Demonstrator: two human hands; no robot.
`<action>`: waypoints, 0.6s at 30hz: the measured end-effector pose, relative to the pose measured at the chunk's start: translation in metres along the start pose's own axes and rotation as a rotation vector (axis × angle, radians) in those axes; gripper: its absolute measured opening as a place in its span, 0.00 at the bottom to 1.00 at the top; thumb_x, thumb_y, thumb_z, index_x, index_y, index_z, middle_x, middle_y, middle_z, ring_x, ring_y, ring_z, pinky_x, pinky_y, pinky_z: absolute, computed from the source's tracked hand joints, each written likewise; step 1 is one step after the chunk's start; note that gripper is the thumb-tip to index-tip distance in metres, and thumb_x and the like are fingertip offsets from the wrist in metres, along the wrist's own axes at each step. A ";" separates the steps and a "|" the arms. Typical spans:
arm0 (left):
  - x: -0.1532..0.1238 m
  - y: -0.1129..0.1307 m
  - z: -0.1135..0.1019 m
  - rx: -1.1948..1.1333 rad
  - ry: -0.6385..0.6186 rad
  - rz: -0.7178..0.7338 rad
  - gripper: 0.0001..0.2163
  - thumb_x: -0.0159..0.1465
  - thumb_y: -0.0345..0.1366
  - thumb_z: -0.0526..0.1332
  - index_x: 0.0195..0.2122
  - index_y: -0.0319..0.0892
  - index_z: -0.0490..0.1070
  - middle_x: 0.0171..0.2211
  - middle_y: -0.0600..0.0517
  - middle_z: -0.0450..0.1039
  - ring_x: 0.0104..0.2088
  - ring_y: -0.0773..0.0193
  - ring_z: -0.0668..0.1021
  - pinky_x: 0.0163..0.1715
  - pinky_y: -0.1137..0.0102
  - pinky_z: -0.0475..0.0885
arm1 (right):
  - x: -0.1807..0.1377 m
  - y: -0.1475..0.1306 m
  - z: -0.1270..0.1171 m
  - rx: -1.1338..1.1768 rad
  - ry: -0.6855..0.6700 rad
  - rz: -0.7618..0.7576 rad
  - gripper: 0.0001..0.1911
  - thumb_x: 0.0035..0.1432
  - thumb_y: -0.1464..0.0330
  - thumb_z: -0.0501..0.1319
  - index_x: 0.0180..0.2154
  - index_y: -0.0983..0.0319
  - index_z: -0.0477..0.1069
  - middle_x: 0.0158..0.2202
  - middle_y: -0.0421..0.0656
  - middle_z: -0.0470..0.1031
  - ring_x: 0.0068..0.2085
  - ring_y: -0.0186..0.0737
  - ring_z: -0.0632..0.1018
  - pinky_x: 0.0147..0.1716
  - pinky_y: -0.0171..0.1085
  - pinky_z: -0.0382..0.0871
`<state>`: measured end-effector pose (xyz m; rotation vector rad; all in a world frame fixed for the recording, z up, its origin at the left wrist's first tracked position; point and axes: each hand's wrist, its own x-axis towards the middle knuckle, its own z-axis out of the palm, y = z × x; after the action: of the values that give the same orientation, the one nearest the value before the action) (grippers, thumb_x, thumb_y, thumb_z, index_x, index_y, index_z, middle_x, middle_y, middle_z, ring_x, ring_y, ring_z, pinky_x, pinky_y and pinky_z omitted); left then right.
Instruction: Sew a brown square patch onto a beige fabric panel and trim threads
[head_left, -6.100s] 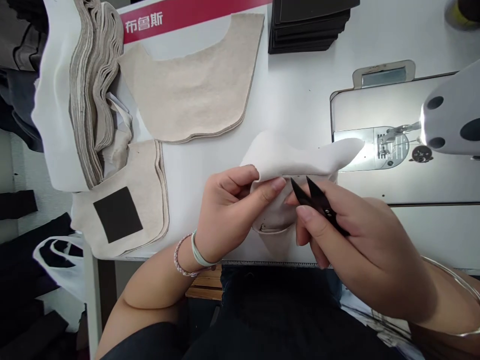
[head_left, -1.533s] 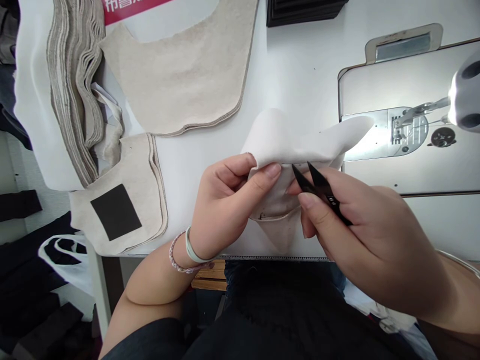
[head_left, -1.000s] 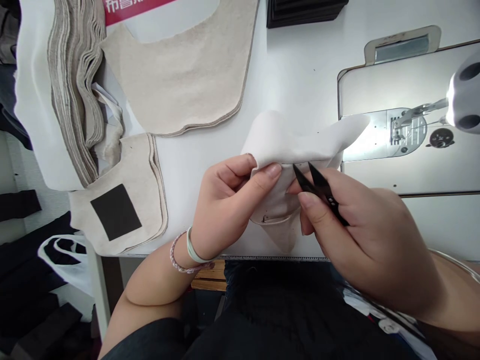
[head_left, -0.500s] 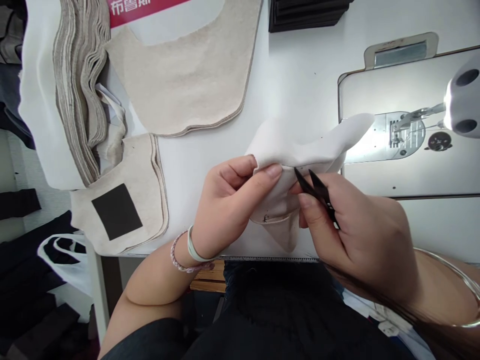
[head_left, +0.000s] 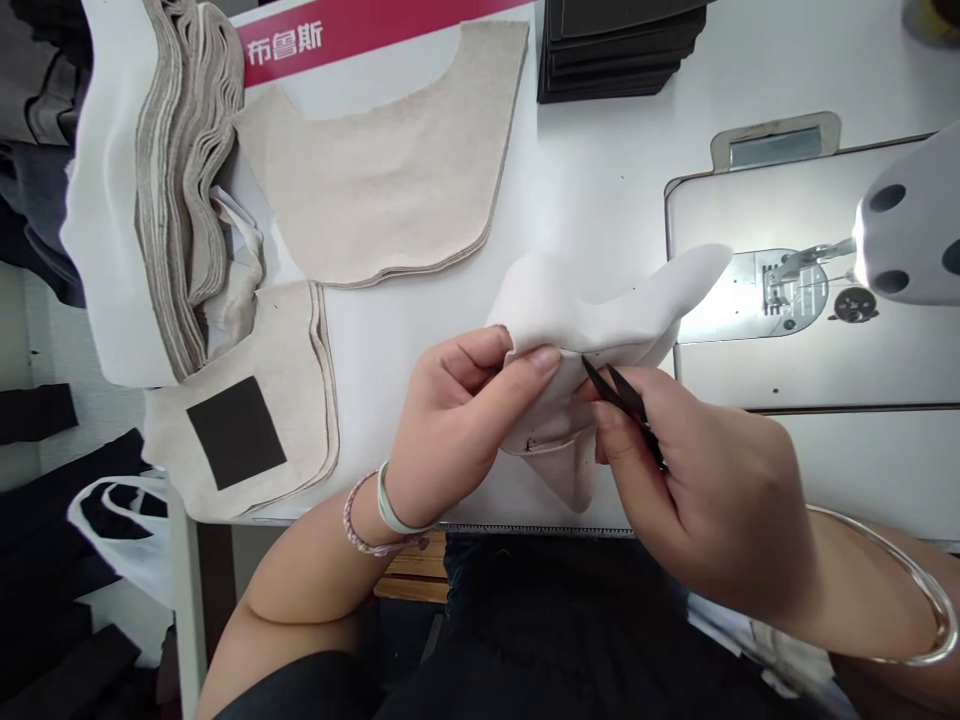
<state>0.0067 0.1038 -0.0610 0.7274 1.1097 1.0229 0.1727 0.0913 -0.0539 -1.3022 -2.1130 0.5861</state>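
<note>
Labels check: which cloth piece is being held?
The white cloth pinched in the left hand, with the black snips in the right hand near its seam. The beige piles lie on the table, clear of both hands.

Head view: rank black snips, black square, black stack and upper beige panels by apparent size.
1. Upper beige panels
2. Black stack, cut off at top
3. Black square
4. Black snips, partly hidden by the right hand

Wht tbl (head_left: 600,200) w/ pale leg (head_left: 184,610), wood slats (head_left: 416,568) below, bright lt (head_left: 859,245) at R.
</note>
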 end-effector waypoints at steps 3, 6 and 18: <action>0.000 0.001 0.000 0.001 -0.006 0.007 0.06 0.63 0.37 0.66 0.30 0.42 0.78 0.27 0.55 0.76 0.29 0.70 0.76 0.29 0.76 0.72 | 0.002 0.001 -0.002 0.051 -0.016 0.002 0.07 0.62 0.75 0.53 0.38 0.59 0.66 0.21 0.36 0.71 0.17 0.31 0.69 0.17 0.33 0.60; 0.000 0.000 0.000 0.005 0.002 0.007 0.06 0.62 0.37 0.66 0.29 0.42 0.78 0.27 0.55 0.76 0.29 0.69 0.77 0.29 0.75 0.72 | 0.002 0.002 -0.001 0.088 -0.030 0.006 0.07 0.62 0.76 0.53 0.38 0.60 0.66 0.22 0.36 0.71 0.18 0.30 0.70 0.18 0.33 0.61; -0.001 -0.001 0.000 0.029 0.022 0.016 0.08 0.62 0.38 0.67 0.27 0.41 0.76 0.25 0.56 0.72 0.26 0.71 0.74 0.25 0.76 0.69 | 0.001 0.002 -0.002 0.068 -0.056 0.013 0.07 0.63 0.76 0.52 0.41 0.59 0.64 0.24 0.36 0.72 0.19 0.30 0.70 0.19 0.34 0.61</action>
<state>0.0070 0.1025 -0.0612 0.7501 1.1414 1.0323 0.1750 0.0930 -0.0528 -1.2766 -2.1116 0.7020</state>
